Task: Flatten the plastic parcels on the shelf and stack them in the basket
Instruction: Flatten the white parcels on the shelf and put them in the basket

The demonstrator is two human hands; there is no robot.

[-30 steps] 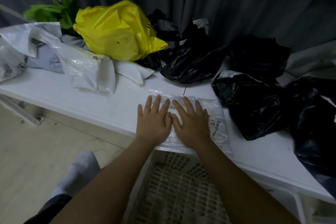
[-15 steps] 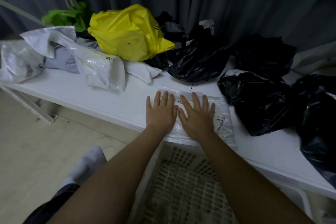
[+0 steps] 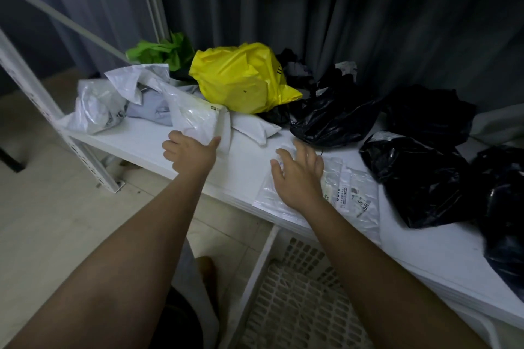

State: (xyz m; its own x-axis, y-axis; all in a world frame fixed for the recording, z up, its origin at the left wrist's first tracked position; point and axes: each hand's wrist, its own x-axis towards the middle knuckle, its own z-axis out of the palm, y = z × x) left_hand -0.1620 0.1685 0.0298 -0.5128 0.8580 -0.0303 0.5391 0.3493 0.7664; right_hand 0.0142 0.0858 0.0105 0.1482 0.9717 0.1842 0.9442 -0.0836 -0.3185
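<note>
Lying flat on the white shelf, the clear parcel sits under the relaxed right hand; left hand touches a white parcel, fingers spread; grey curtains behind.

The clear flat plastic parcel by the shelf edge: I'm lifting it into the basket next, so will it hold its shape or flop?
The clear flat plastic parcel looks thin and wrinkled, so it will probably droop when lifted. Its glossy film may slip. It overhangs the white shelf edge, so a push could slide it off.
</note>
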